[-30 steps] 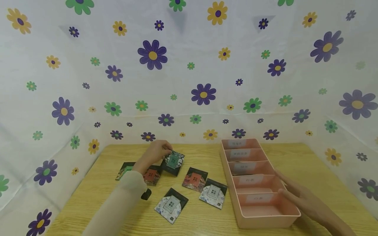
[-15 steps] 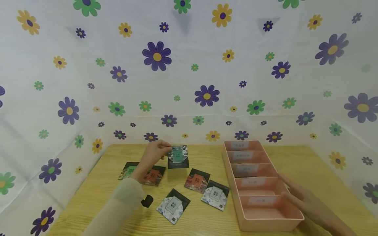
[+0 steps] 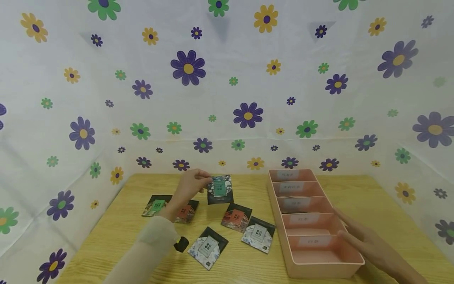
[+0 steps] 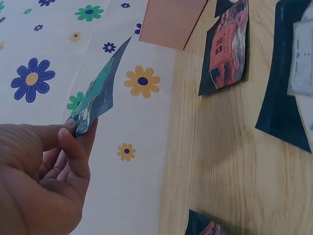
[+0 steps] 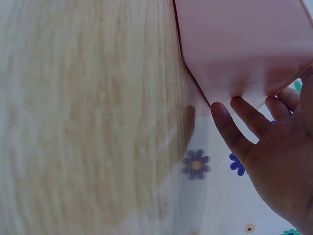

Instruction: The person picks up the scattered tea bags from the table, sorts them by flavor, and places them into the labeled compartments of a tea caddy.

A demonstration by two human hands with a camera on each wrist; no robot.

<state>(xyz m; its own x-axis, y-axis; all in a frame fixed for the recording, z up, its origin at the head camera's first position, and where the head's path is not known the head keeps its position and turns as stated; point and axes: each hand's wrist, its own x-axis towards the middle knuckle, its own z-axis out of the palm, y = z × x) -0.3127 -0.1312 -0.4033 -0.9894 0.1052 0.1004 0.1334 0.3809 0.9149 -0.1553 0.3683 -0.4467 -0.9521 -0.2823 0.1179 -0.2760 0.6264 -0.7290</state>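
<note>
My left hand (image 3: 193,182) pinches a flat dark sachet with a green label (image 3: 220,188) by its edge, between thumb and fingers. The sachet hangs above the table, its printed face toward the head camera; the left wrist view shows it nearly edge-on. At the right, a long pink divided box (image 3: 324,271) has white paper labels on its compartment walls. My right hand (image 3: 369,244) rests against the box's right side, fingertips on the outer wall and thumb at the rim. In the right wrist view its fingers (image 5: 252,120) lie fairly straight along the pink wall.
On the wooden table (image 3: 106,244) lie a green-label sachet (image 3: 152,207), a red-label sachet (image 3: 235,217) and two white-label sachets, one nearer (image 3: 208,248). Another red-label sachet (image 3: 189,213) is partly behind my left wrist. A flower-printed cloth (image 3: 149,114) surrounds the table.
My left hand has lifted the green-label sachet off the table and carried it slightly right, turning it upright. My right hand has stayed at the box.
</note>
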